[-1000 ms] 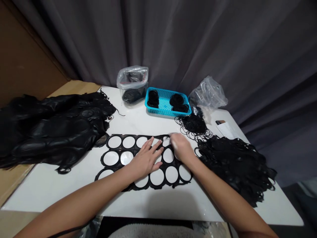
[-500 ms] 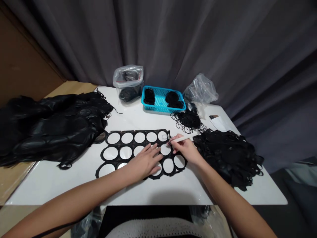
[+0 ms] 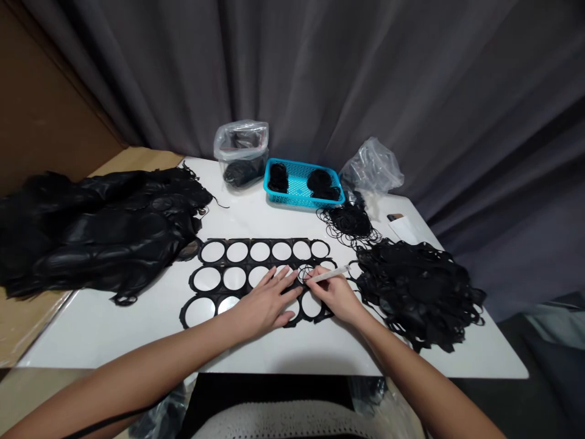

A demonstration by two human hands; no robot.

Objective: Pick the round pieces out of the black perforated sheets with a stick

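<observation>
A black rubbery sheet with rows of round holes [image 3: 249, 261] lies flat on the white table, which shows through the holes. My left hand [image 3: 269, 299] rests palm down on it, fingers spread, covering some holes in the middle and front rows. To its right, my right hand [image 3: 336, 296] pinches a slim white pen-like tool [image 3: 333, 274], slanted with its rear end up to the right. The tool's tip is hidden by my fingers. Thin black strands [image 3: 305, 268] curve over a middle-row hole beside those fingertips.
A heap of black sheets [image 3: 100, 225] covers the left side; more black holed pieces [image 3: 425, 286] pile up at right. Behind stand a blue basket [image 3: 299, 198] with black ring bundles, a clear bag-lined container [image 3: 242, 152], a tangle of thin black rings [image 3: 350, 221] and a plastic bag [image 3: 372, 167].
My right hand with the white tool has moved from the back row to the middle row. The right end of the back row now shows. My left hand stays nearly in place.
</observation>
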